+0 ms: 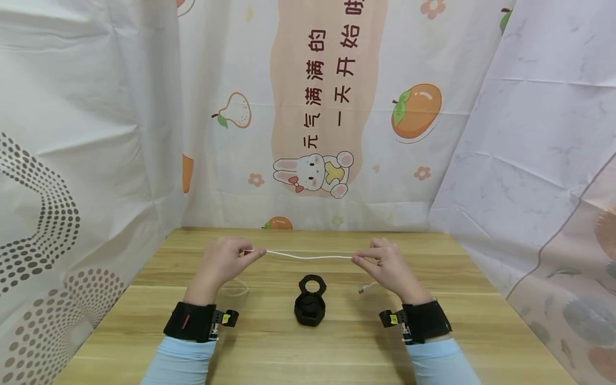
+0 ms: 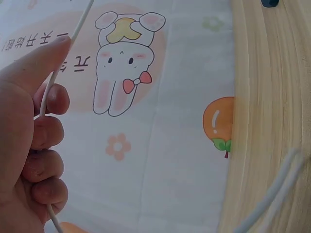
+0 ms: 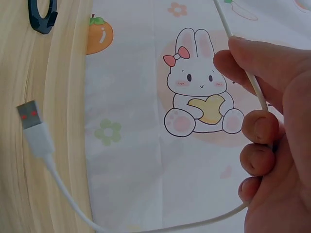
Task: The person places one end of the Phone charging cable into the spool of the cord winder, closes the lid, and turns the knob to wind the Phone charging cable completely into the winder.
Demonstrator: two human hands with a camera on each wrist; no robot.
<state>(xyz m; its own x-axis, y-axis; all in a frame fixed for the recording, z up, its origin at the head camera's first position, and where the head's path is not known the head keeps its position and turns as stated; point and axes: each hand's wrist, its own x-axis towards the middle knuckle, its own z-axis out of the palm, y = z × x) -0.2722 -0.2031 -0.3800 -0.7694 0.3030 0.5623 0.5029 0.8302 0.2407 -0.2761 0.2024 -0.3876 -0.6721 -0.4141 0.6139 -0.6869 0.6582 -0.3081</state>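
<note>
A white USB cable (image 1: 308, 258) runs nearly level between the two hands, above the table, with a slight sag. My left hand (image 1: 225, 262) pinches it between thumb and forefinger, the other fingers curled round it; a loop of cable hangs below that hand. On the other side my right hand (image 1: 389, 267) grips the cable the same way. From it dangles the USB plug (image 3: 35, 127), metal end showing in the right wrist view. Between and below the hands, a black case (image 1: 310, 307) with its ring-shaped lid (image 1: 313, 285) swung up stands on the table.
The wood-grain table (image 1: 269, 353) ends at a printed curtain (image 1: 231, 176) at the back. More curtains hang at the left (image 1: 96, 160) and right (image 1: 510, 149). Each wrist wears a black band (image 1: 190, 321) with a small camera.
</note>
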